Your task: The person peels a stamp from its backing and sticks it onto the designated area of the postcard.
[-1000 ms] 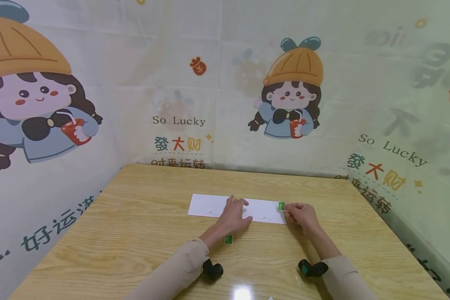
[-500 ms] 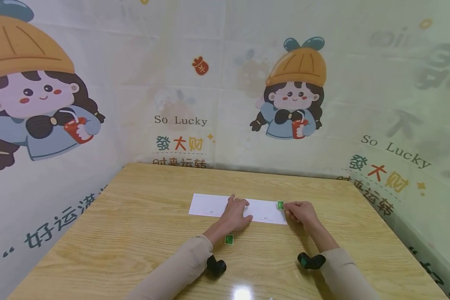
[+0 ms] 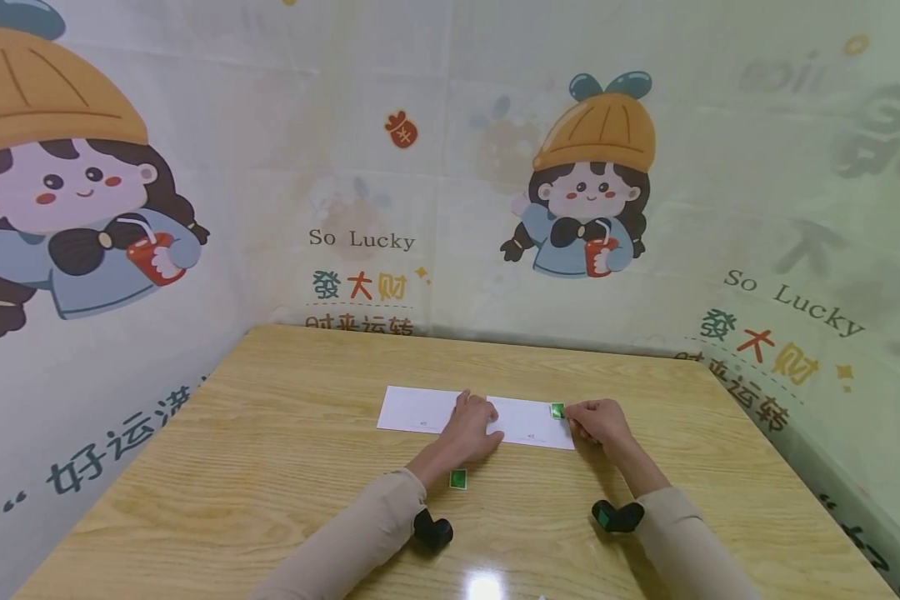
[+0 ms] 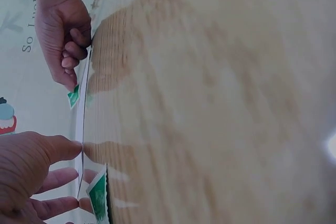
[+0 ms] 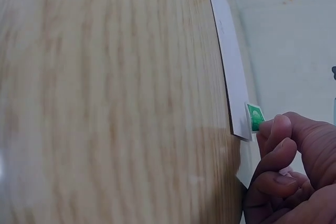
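Two white envelopes, a left one [image 3: 414, 409] and a right one [image 3: 528, 420], lie end to end on the table, each with small print along its lower edge. My left hand [image 3: 471, 429] rests with spread fingers over where they meet, thumb near the lower edge. Between thumb and fingertips, my right hand [image 3: 603, 423] pinches a small green postage stamp [image 3: 557, 411] with a white toothed border. The stamp overlaps the right envelope's upper right corner; its green printed face shows in the right wrist view. A second green stamp [image 3: 458, 479] lies on the wood beside my left wrist.
The wooden table [image 3: 285, 475] ends at a cloth backdrop [image 3: 450, 208] printed with cartoon figures and lettering. Black wrist cameras, a left one [image 3: 432, 531] and a right one [image 3: 617, 517], sit low near the tabletop. A white tip [image 3: 542, 597] shows at the bottom edge.
My right hand has shifted slightly left with the stamp, bringing it further in over the right envelope's corner. The left hand and the loose stamp stay put.
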`<state>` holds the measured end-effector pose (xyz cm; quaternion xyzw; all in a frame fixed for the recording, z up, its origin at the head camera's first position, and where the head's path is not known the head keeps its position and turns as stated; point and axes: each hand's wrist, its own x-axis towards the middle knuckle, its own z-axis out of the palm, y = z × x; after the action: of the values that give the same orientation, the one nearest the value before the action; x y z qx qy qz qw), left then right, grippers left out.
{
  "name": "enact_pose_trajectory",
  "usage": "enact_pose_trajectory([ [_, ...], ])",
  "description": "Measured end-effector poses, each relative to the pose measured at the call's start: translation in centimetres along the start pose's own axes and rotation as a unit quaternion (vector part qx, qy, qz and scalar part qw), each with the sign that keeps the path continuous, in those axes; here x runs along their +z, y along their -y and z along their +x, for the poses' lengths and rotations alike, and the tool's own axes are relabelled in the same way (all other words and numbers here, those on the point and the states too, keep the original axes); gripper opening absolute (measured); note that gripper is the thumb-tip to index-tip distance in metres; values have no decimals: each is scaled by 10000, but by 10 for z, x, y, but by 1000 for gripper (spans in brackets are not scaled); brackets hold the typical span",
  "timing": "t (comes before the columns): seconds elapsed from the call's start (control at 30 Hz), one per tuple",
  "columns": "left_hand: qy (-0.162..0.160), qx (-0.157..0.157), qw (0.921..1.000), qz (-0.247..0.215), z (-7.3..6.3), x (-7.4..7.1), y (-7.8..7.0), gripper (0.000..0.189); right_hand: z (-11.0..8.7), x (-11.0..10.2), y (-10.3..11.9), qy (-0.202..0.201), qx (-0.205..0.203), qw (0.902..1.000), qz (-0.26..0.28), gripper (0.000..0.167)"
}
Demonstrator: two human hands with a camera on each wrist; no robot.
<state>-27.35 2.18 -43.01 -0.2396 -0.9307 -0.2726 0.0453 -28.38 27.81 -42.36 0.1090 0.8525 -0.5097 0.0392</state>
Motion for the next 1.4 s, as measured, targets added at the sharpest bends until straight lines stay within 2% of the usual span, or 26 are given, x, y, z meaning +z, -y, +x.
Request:
enact_pose_trajectory([
  [0.33, -40, 40, 10000, -29, 1, 3, 3, 24, 2, 4, -2, -133, -316, 9994, -93, 19],
  [0.97, 35, -146, 9998, -133, 1, 3, 3, 26, 8, 11, -5, -444, -433, 9951, -770, 17],
  [1.23, -33, -60, 10000, -64, 0, 4, 3, 26, 2, 12, -1, -515, -448, 9951, -714, 24],
  [1.4, 46, -179, 9998, -85, 0, 3, 1, 26, -2, 12, 3, -645, -753, 9911, -891, 26],
])
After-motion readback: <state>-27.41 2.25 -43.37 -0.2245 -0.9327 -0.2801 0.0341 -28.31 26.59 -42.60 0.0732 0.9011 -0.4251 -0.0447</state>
